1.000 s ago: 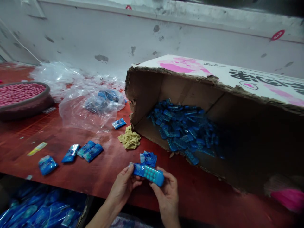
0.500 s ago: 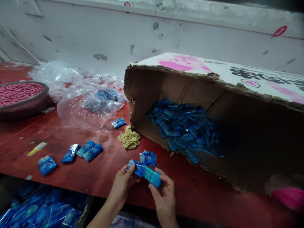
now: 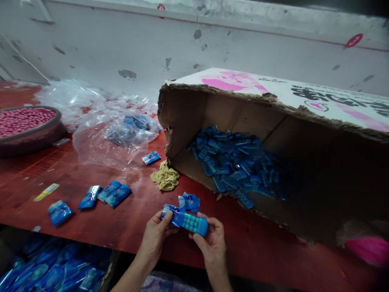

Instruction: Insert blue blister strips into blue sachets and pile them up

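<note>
Over the front of the table, my left hand (image 3: 154, 235) pinches a blue printed packet (image 3: 172, 214) between thumb and fingers. My right hand (image 3: 212, 241) grips the right end of a blue case of turquoise beads (image 3: 193, 224), thumb below and fingers behind. The case's left end meets the packet; whether it sits inside the packet's mouth I cannot tell. Just beyond my hands lie flat blue packets (image 3: 190, 201) on the red table. To the right, a torn cardboard box (image 3: 185, 121) on its side holds a heap of similar blue cases (image 3: 234, 158).
Filled blue packets (image 3: 118, 194) lie to the left, near a yellow strip (image 3: 46, 192). A crumpled yellow cloth (image 3: 165, 177) rests by the box corner. Behind are clear plastic bags (image 3: 112, 138) and a basin (image 3: 57, 129) of pink beads. More blue packets (image 3: 48, 267) fill a container below the table edge.
My right hand has moved slightly right and turned the bead case closer to level, showing more of its beaded face. My left hand keeps its hold on the packet.
</note>
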{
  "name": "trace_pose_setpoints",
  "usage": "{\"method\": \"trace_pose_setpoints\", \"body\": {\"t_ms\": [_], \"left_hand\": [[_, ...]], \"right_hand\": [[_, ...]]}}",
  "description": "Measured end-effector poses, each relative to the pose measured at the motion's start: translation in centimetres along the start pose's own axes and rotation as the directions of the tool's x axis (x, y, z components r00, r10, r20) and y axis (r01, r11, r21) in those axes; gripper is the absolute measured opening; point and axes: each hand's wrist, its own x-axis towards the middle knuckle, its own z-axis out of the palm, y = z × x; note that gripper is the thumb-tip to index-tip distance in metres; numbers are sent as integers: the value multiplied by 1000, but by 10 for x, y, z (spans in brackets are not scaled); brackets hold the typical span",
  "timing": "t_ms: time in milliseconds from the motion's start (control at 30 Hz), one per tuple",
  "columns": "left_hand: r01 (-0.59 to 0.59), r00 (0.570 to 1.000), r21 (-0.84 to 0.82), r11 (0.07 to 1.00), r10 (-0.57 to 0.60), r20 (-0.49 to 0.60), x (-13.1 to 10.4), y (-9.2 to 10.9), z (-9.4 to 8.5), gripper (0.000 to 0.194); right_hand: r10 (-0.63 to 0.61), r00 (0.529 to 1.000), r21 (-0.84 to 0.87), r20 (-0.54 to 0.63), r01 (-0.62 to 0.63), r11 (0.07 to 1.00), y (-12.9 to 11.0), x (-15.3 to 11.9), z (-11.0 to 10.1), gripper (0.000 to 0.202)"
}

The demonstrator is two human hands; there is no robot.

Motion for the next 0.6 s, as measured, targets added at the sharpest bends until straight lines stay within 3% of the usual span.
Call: {"method": "trace_pose_setpoints", "body": {"t_ms": [100,267,400,600], "left_hand": [[-10,1000,31,999,9,28,-1,1,-1,25],[7,999,15,1000,-8,35,2,7,0,23],[28,999,16,999,-28,38,3,8,0,25],[68,996,27,997,-69,49,2,6,0,25]], "right_hand": [[-16,999,-26,-31,15,1000,0,3,-1,35],[90,994,76,54,-94,993,-2,9,-3,40],[48,999,32,-19,-47,998,-2,10,-3,37],[76,997,47,14,-76,996,2,8,-6,43]]}}
